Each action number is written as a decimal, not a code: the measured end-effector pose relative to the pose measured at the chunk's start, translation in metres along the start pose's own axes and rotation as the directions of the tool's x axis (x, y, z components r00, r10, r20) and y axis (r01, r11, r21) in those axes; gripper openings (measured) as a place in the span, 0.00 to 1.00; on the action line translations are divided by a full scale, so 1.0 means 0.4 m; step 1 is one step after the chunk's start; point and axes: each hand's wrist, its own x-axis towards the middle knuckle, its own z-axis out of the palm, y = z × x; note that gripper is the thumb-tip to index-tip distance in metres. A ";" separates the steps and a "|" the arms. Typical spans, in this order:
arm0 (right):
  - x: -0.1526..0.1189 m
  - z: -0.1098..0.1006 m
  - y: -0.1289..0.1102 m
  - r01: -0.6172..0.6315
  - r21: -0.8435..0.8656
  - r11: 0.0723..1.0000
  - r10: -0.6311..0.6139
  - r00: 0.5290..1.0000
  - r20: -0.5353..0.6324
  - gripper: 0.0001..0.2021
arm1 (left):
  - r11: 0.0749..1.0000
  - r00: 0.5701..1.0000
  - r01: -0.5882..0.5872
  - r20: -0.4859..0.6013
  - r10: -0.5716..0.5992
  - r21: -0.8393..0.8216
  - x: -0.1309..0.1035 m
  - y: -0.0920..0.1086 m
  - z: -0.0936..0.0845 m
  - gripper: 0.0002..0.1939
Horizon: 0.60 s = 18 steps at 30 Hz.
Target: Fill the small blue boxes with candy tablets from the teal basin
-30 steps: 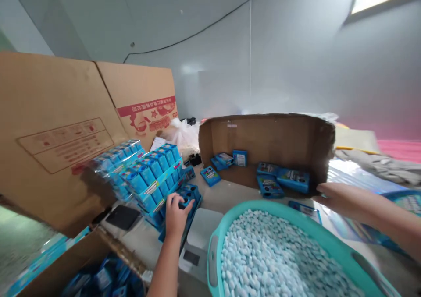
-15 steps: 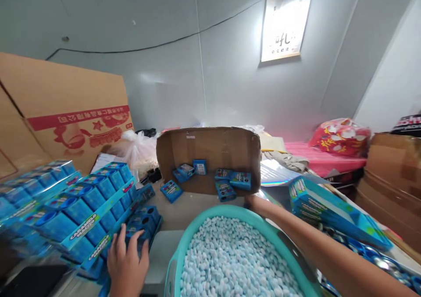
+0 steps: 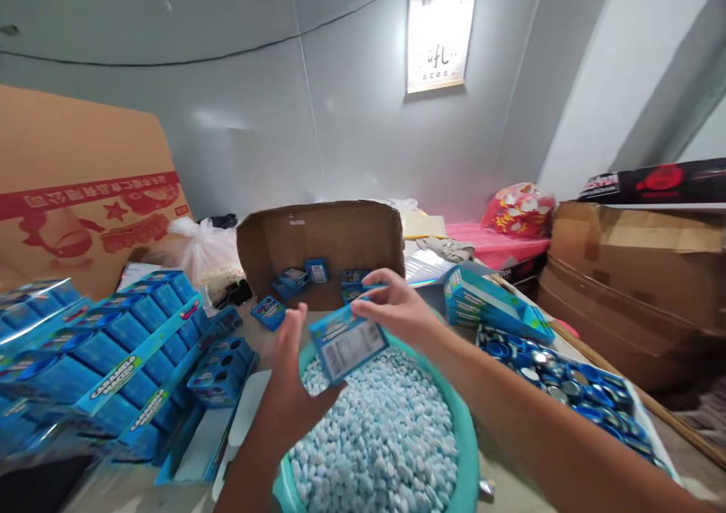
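Observation:
My right hand (image 3: pixel 404 309) pinches the top edge of a small blue candy box (image 3: pixel 350 344), its white label panel with a barcode facing me. Left of that box my left hand (image 3: pixel 298 380) is open, thumb and fingers spread close to the box's side. Whether the left thumb touches it I cannot tell. Both hands are over a turquoise basin (image 3: pixel 470 441) full of pale blue and white candy pieces (image 3: pixel 380 437). Behind the basin, an open brown cardboard box (image 3: pixel 334 233) lies with several similar blue boxes (image 3: pixel 292 280) in it.
Stacked display trays of blue boxes (image 3: pixel 107 354) stand at the left, beside a partly filled tray (image 3: pixel 201 437). A white tray of round blue and silver tins (image 3: pixel 572 392) lies right, near an empty blue display carton (image 3: pixel 496 309). Large cartons (image 3: pixel 629 293) flank both sides.
My right hand has come back from the cardboard box with a blue box over the basin. My left hand has left the display tray and moved right towards it. The view has turned right.

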 end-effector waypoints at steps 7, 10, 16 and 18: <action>-0.051 0.134 0.132 -0.090 -0.066 0.994 0.092 0.996 0.022 0.22 | 0.818 0.957 0.267 0.042 -0.286 -0.509 0.066 0.046 0.047 0.55; -0.062 0.135 0.175 0.008 -0.241 0.971 0.030 0.988 0.154 0.19 | 0.778 0.912 0.343 -0.010 -0.410 -0.526 0.056 -0.004 0.039 0.37; -0.083 0.129 0.190 0.188 -0.415 0.890 0.040 0.875 0.483 0.26 | 0.837 0.916 0.386 0.052 -0.399 -0.387 0.047 -0.083 0.025 0.22; -0.092 0.123 0.188 0.208 -0.443 0.872 0.074 0.839 0.540 0.31 | 0.857 0.919 0.378 0.032 -0.392 -0.352 0.043 -0.085 0.032 0.23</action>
